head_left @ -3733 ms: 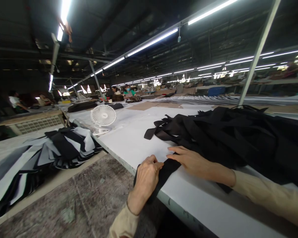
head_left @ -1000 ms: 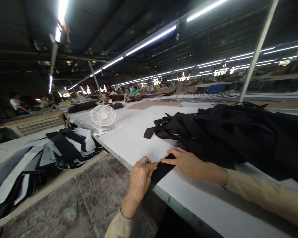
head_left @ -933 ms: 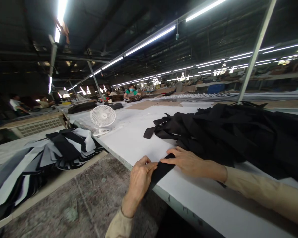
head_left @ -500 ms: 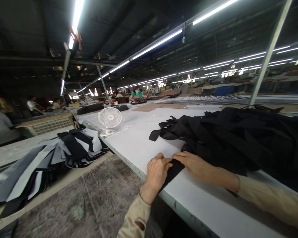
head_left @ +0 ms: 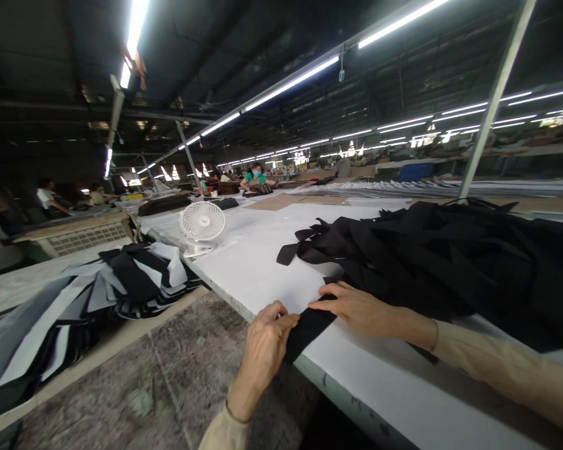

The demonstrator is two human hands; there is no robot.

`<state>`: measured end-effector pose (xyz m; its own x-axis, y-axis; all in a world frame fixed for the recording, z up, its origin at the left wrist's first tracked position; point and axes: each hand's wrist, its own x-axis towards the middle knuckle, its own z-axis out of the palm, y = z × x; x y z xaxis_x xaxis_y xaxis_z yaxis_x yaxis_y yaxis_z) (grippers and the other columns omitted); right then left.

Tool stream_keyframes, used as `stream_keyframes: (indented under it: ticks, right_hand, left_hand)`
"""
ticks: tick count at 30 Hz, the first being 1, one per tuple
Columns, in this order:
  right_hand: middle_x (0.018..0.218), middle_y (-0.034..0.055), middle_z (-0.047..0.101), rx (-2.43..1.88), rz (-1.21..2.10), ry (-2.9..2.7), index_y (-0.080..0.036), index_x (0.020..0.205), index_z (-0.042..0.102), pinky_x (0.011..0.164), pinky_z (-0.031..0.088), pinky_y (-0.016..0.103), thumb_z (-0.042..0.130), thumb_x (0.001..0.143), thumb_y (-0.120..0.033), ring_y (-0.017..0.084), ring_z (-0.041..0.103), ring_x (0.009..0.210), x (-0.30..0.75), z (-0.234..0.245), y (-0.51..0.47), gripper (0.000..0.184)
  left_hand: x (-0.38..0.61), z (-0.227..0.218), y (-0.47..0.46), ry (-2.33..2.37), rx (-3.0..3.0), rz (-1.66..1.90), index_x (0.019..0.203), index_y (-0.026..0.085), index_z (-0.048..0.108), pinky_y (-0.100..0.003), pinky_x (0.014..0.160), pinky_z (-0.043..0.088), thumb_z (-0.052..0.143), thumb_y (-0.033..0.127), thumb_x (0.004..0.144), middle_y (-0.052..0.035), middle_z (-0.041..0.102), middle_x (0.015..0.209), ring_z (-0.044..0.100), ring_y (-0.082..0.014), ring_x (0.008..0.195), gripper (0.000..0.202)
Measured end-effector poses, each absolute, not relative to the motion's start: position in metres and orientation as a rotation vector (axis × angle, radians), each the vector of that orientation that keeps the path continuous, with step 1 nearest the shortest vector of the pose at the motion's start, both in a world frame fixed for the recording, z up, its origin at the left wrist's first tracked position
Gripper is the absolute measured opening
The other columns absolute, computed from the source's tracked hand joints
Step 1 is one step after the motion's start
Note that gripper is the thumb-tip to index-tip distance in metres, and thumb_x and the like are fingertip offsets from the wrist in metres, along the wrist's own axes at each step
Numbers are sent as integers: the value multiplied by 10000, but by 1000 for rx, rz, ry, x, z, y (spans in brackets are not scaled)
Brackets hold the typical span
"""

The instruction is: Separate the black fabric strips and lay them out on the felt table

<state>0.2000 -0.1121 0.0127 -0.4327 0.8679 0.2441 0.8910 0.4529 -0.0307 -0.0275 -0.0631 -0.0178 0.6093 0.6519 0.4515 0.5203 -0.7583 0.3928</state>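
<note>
A black fabric strip (head_left: 308,328) lies across the near edge of the white table, one end hanging slightly over it. My left hand (head_left: 265,340) pinches the strip's left edge between thumb and fingers, close to the table's rim. Farther up the strip, my right hand (head_left: 351,307) rests with its fingers stretched out and apart on the cloth, pressing it down. Beyond my right hand spreads a large loose heap of black fabric strips (head_left: 403,256), which the strip's far end meets.
A small white fan (head_left: 201,222) stands on the left edge of the table (head_left: 244,250). Lower left, a fanned stack of black, grey and white fabric pieces (head_left: 98,294) lies on another surface. Across the table, a masked person (head_left: 256,180) in green works. A metal post (head_left: 497,94) rises at right.
My left hand has moved left and down along the strip, away from my right hand, so more of the cloth shows between them. My right hand's fingers have spread.
</note>
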Motion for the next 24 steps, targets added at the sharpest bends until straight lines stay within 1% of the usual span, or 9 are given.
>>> stream_keyframes:
  ticks: [2,4,7,10,13,16,20,22,24]
  right_hand:
    - [1249,97,531,-1438,-141,-2416,-207,1246,577,957,426,398,367,732,40,222,494,1110,199,13,-111,608]
    - [1245,102,550,-1368,-87,-2370,-160,1224,580,989,415,375,354,735,36,201,496,1139,197,10,-110,573]
    - [1212,104,576,-1359,3,-2334,-144,1208,580,984,428,359,358,743,27,192,523,1120,194,3,-111,543]
    - [1217,109,568,-1376,23,-2317,-147,1195,589,985,426,369,370,786,1,198,521,1116,195,-3,-111,487]
    - [1203,108,565,-1380,37,-2329,-147,1179,602,966,435,353,370,811,-7,191,526,1079,196,-4,-111,457]
    - [1176,91,556,-1407,8,-2365,-197,1205,598,912,461,343,385,783,8,192,520,1044,195,-3,-111,516]
    - [1180,78,526,-1456,-104,-2491,-308,1275,548,855,476,366,372,692,60,222,486,1071,193,1,-113,711]
    - [1222,80,512,-1454,-152,-2487,-297,1250,572,912,441,411,360,671,74,234,469,1105,189,5,-115,719]
    - [1257,83,506,-1411,-120,-2440,-243,1218,595,976,396,419,354,702,66,225,460,1132,185,9,-116,648]
  left_hand:
    - [-21,-15,-63,985,2643,849,941,266,703,-254,675,394,408,210,924,-26,555,832,535,-155,781,300]
    - [-13,-11,-63,1003,2667,833,919,259,706,-257,673,393,422,193,916,-22,559,822,540,-153,772,292]
    - [-4,-7,-62,998,2640,832,921,244,710,-258,670,396,454,188,905,-20,561,816,548,-151,763,262]
    - [-8,-6,-61,972,2440,866,985,220,698,-247,669,412,536,209,874,-13,575,806,554,-139,735,196]
    - [-20,-10,-60,962,2290,900,937,198,705,-242,674,418,575,182,848,-10,593,800,561,-131,725,158]
    - [-28,-15,-62,911,2341,954,872,203,714,-258,702,420,546,166,861,-21,592,799,558,-149,773,172]
    - [-28,-21,-65,874,2521,1053,852,203,705,-287,696,410,467,226,910,-37,560,766,519,-172,779,246]
    - [-27,-23,-65,876,2588,1047,838,205,699,-289,695,405,447,214,916,-36,552,762,506,-172,777,263]
    - [-26,-23,-65,873,2618,1023,836,208,695,-290,699,404,439,195,916,-34,548,763,502,-171,779,269]
